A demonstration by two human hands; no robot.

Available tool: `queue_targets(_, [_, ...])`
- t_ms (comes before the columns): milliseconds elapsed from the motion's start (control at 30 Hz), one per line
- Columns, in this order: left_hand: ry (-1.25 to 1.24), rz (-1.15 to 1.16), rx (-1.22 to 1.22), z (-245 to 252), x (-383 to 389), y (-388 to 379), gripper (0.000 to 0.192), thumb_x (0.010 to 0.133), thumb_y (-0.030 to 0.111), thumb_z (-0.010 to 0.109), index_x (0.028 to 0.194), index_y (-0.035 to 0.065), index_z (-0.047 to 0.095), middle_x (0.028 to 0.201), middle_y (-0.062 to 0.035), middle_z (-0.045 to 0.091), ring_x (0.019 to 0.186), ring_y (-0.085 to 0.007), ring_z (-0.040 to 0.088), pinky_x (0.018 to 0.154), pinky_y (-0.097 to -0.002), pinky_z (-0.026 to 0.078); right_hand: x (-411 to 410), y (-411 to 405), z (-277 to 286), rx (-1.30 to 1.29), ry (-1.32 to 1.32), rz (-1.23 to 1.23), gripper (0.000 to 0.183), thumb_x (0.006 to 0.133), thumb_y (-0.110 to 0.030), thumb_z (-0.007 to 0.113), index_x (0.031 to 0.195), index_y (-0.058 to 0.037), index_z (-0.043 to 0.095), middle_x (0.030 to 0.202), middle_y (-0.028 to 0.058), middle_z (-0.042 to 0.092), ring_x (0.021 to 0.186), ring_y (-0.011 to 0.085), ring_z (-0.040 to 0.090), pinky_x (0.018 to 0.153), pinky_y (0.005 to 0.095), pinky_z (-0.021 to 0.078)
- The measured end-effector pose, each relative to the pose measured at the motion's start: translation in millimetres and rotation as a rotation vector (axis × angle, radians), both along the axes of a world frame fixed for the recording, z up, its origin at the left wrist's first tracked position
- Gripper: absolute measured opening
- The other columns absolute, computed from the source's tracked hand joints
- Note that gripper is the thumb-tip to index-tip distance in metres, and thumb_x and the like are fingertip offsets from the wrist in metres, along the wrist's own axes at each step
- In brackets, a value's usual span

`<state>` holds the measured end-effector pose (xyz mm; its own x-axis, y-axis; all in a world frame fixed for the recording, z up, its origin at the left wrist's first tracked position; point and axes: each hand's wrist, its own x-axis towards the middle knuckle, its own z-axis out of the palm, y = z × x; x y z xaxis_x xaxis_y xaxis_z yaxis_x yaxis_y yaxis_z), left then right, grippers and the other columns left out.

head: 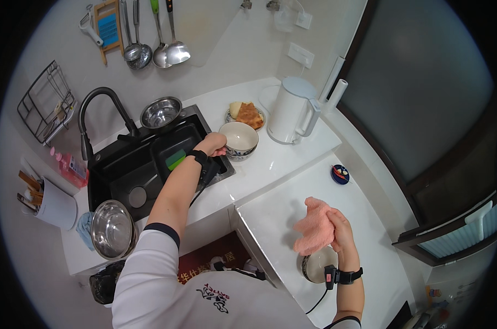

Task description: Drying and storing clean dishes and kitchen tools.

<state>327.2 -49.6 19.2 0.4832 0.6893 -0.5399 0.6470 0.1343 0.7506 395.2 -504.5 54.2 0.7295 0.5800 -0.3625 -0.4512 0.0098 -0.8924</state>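
My left hand (214, 144) reaches across the sink's right edge and grips the left rim of a cream ceramic bowl (239, 135). That bowl sits on a patterned bowl (241, 156), only partly visible beneath it. Just behind them is a plate of flatbread (249, 115). My right hand (342, 230) holds a pink towelling cloth (315, 226) above the lower white counter. Partly hidden below that hand and wrist is another cream bowl (316, 265) with a patterned outside.
The black sink (121, 181) holds a green sponge (175, 159); steel bowls (161, 113) stand around it. A white electric kettle (292, 111) is at the back. A small blue dish (339, 174) holds chillies. The counter steps down at a raised edge (287, 177).
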Motion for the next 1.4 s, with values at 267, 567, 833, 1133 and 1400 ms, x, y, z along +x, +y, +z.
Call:
queue_targets(267, [-0.264, -0.141, 0.23, 46, -22, 8, 0.03, 0.082, 0.013, 0.043, 0.065, -0.0064, 0.058, 0.054, -0.0153, 0.058, 0.04, -0.0209, 0.056, 0.035, -0.0287, 0.043, 10, 23, 2, 0.034, -0.042, 0.021, 0.019, 0.091, -0.015, 0.052, 0.102, -0.0008, 0.057, 0.094, 0.0092, 0.063, 0.082, 0.0156, 0.062, 0.071, 0.0277, 0.0523])
queue_targets(567, [-0.138, -0.011, 1.46, 89, -114, 13, 0.026, 0.083, 0.014, 0.053, 0.102, -0.0032, 0.058, 0.068, -0.017, 0.06, 0.064, -0.0276, 0.063, 0.059, -0.0371, 0.051, 11, 99, 20, 0.075, -0.019, 0.204, 0.02, 0.091, -0.015, 0.052, 0.104, -0.0007, 0.058, 0.094, 0.0085, 0.063, 0.083, 0.0153, 0.062, 0.072, 0.0274, 0.052])
queue_targets(833, [-0.215, -0.043, 1.914, 93, -170, 16, 0.057, 0.071, 0.002, 0.06, 0.127, -0.0014, 0.049, 0.061, -0.0116, 0.057, 0.052, -0.0258, 0.058, 0.05, -0.0352, 0.049, -19, 170, 32, 0.102, -0.006, 0.456, 0.025, 0.092, -0.017, 0.055, 0.11, 0.0004, 0.057, 0.098, 0.0078, 0.062, 0.087, 0.0139, 0.061, 0.074, 0.0263, 0.0512])
queue_targets(1133, [-0.32, 0.192, 0.961, 74, -163, -8, 0.028, 0.092, 0.018, 0.045, 0.085, -0.0051, 0.059, 0.055, -0.0171, 0.058, 0.044, -0.027, 0.058, 0.041, -0.0358, 0.047, -59, 262, 93, 0.444, -0.127, 0.377, 0.037, 0.092, -0.015, 0.053, 0.125, -0.0015, 0.047, 0.112, 0.009, 0.055, 0.102, 0.0143, 0.054, 0.084, 0.0274, 0.0466])
queue_targets(1400, [-0.52, 0.242, 0.279, 63, -151, -48, 0.039, 0.091, 0.021, 0.044, 0.069, -0.0078, 0.059, 0.05, -0.013, 0.056, 0.036, -0.0169, 0.053, 0.029, -0.0279, 0.038, -102, 364, 43, 0.222, -1.037, 0.189, 0.044, 0.083, -0.007, 0.049, 0.126, -0.0018, 0.044, 0.115, 0.0178, 0.053, 0.11, 0.0285, 0.051, 0.093, 0.0351, 0.0399])
